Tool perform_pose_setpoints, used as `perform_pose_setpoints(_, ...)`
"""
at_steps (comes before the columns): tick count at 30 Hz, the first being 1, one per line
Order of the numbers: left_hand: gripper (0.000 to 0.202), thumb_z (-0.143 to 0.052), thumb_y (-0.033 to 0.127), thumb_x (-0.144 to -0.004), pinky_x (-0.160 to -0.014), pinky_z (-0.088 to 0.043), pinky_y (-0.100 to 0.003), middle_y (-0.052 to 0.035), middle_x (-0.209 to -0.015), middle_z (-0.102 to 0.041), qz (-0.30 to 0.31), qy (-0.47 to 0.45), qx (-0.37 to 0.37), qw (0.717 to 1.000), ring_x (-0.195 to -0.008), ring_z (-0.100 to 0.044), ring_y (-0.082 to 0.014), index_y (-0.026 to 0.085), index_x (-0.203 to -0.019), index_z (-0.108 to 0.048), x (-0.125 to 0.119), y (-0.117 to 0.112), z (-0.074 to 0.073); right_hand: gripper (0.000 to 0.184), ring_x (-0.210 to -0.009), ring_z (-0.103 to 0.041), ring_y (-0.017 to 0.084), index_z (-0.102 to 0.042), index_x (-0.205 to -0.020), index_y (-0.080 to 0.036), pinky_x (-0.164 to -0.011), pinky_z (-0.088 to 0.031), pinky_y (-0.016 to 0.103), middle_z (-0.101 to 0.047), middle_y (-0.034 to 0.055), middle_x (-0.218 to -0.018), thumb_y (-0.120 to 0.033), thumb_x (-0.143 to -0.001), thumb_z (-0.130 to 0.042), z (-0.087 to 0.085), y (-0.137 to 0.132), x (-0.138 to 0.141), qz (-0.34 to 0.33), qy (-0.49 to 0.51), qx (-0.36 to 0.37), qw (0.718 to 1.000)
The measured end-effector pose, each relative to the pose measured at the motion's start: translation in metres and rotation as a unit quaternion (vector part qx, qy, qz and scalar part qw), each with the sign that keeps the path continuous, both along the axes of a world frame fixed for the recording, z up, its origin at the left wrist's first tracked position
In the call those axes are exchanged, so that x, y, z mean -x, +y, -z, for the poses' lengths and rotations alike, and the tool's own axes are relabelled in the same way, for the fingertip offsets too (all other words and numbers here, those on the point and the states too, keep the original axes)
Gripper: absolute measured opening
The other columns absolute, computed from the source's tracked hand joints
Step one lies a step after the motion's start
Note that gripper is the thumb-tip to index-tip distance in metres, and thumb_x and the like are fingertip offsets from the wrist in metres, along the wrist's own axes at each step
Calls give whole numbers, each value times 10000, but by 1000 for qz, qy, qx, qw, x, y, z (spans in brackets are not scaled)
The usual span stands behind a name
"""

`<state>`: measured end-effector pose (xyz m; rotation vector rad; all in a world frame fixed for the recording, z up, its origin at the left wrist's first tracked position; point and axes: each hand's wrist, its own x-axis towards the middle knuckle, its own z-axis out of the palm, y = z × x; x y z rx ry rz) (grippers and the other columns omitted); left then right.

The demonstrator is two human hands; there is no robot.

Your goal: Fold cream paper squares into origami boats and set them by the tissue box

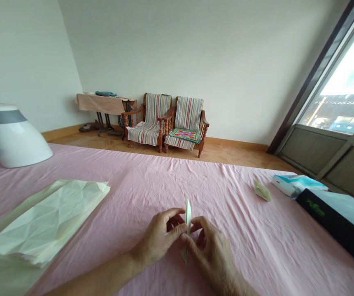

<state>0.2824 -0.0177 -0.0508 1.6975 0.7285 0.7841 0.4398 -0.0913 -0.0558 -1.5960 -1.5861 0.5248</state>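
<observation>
A narrow piece of folded pale paper (188,211) stands on edge between my hands, over the pink cloth. My left hand (164,232) pinches it from the left, with the thumb near its middle. From the other side, my right hand (209,242) grips it with thumb and curled fingers, the two thumbs almost meeting. The fingers cover part of the paper, and its lower tip shows below the thumbs. A small folded paper piece (262,190) lies apart at the right.
A stack of creased pale paper sheets (50,218) lies at the left, with a white kettle (22,137) behind it. At the right are a blue-and-white packet (299,184) and a black box (331,224). Two wooden chairs (185,119) stand beyond the pink-covered table (127,176).
</observation>
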Motion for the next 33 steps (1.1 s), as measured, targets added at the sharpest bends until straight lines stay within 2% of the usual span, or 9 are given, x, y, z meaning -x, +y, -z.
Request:
perform_pose_setpoints(6,406,-674,354,-824,-715,-490,-276,-75,-869,-665,-10,6,7,1000,-783,-611,-187,112,-1146,-629,0,0,-5,234,-578,-589,126,-576,-949,-229,-505,-416,227,-651,-6,-813,-426,-827,-605,7,-2,1,6,2,-6,1000)
perform_pose_setpoints(12,355,-632,291,-831,-705,-488,-270,-65,-855,-664,-23,25,-14,999,-776,-611,-178,110,-1137,-621,-1,-2,-9,285,-507,-551,123,-557,-945,-209,-456,-399,235,-641,-1,-748,-468,-827,-567,10,-3,7,53,38,-55,996)
perform_pose_setpoints(16,364,-610,214,-809,-627,-465,-243,-20,-751,-628,-46,50,-42,997,-676,-573,-147,114,-1159,-597,-4,-7,-11,318,-481,-564,122,-525,-1006,-207,-430,-376,229,-643,0,-745,-485,-851,-526,8,-3,10,56,79,-49,994)
perform_pose_setpoints(23,441,-563,140,-789,-585,-444,-211,14,-696,-573,-88,56,-114,988,-609,-545,-120,140,-1229,-558,-8,-15,-8,188,-441,-550,131,-481,-808,-235,-431,-324,221,-567,-52,-524,-414,-843,-529,2,-4,9,72,50,-7,996)
perform_pose_setpoints(28,487,-523,76,-770,-616,-452,-211,30,-685,-555,-102,77,-188,974,-617,-559,-120,190,-1243,-548,-8,-20,-7,148,-426,-523,121,-451,-727,-240,-430,-300,214,-535,-57,-504,-333,-837,-489,5,0,6,94,15,-12,995)
perform_pose_setpoints(33,449,-526,73,-760,-588,-432,-216,45,-656,-527,-126,107,-179,970,-588,-546,-126,188,-1194,-546,-7,-16,-6,148,-413,-505,117,-441,-693,-243,-428,-295,218,-533,-55,-493,-289,-830,-474,8,2,5,110,-7,-27,994)
